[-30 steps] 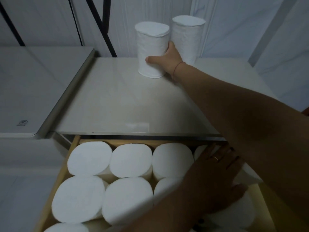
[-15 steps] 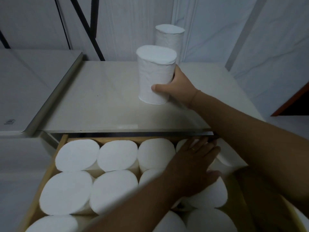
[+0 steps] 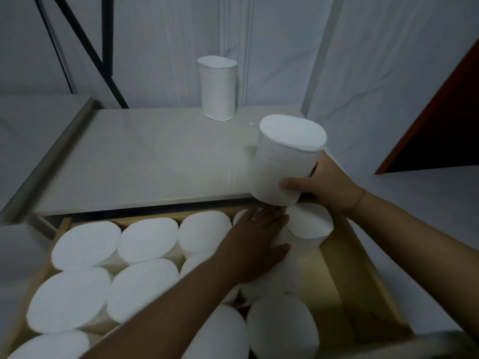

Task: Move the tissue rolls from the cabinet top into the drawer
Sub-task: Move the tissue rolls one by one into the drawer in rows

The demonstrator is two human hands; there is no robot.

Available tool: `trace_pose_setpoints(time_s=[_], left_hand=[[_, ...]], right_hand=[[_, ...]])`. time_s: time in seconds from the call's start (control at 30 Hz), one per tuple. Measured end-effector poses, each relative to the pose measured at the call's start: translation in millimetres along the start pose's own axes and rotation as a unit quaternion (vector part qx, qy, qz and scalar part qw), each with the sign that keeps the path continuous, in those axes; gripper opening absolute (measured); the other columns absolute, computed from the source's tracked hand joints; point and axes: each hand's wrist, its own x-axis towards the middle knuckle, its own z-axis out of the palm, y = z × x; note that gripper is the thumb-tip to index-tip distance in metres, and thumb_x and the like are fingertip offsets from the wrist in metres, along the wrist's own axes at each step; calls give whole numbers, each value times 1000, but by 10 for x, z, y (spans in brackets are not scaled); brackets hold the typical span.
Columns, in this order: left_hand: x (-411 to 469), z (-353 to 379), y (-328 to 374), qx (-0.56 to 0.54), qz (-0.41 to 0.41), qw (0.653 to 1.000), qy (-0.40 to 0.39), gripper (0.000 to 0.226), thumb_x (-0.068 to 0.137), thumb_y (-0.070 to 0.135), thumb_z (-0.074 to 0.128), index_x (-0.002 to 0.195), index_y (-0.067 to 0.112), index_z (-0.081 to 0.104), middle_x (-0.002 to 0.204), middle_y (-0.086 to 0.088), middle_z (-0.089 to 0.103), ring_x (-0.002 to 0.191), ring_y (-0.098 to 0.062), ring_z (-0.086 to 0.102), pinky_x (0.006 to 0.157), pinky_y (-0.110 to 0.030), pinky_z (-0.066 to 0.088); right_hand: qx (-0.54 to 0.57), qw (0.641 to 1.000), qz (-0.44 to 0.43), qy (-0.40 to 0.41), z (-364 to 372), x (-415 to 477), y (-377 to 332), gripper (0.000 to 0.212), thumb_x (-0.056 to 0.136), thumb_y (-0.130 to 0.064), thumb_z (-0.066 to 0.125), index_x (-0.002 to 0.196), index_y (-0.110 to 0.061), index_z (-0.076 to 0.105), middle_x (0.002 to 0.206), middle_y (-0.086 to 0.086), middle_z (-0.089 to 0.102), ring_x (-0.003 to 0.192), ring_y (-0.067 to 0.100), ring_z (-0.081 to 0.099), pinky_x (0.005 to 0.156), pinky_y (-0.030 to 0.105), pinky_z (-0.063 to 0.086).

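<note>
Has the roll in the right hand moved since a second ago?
Yes. The held roll left the standing roll, coming forward past the cabinet top edge.

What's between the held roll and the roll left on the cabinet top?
Nothing: head view shows bare cabinet top between held roll and standing roll.

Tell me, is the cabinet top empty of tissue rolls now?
No, one tissue roll stands upright at the back of the cabinet top, while the right hand carries another roll toward the drawer.
</note>
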Motion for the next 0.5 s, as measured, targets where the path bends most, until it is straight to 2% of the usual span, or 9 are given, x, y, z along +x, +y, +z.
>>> trace_pose_setpoints(time_s=[0.07,0.13,0.3,0.43,0.5], left_hand=[[-4,-16,14,-2,0,1000,22,62,91,47,43,144,15,34,151,-5,35,139,-20,26,113,-25,1],[-9,-16,20,4,-1,1000,30,63,91,47,45,144,14,35,149,-5,37,138,-19,28,113,-24,3],[-19,10,33,2,-12,999,33,64,92,48,43,146,17,29,154,-2,29,142,-15,21,114,-21,-1],[-41,31,24,16,-1,1000,18,63,94,50,37,148,19,24,157,3,19,144,-11,13,116,-24,0],[-48,36,18,21,-3,1000,16,63,95,50,36,148,20,23,157,4,18,144,-11,11,115,-22,-3]], right_hand=[[8,1000,6,3,-132,-201,28,87,61,-24,80,137,-15,40,129,1,57,118,17,55,95,39,51],[5,1000,4,2,-246,-363,70,88,58,-27,78,137,-15,41,129,1,57,117,16,55,97,38,50],[14,1000,17,-10,-460,-619,207,85,58,-27,79,135,-19,45,128,-1,59,115,17,57,96,41,50],[11,1000,20,-15,-478,-732,319,81,56,-29,80,130,-25,47,122,-9,61,108,7,60,91,30,54],[-4,999,20,-26,-470,-747,352,85,56,-30,80,133,-25,43,124,-8,59,111,8,58,90,27,54]])
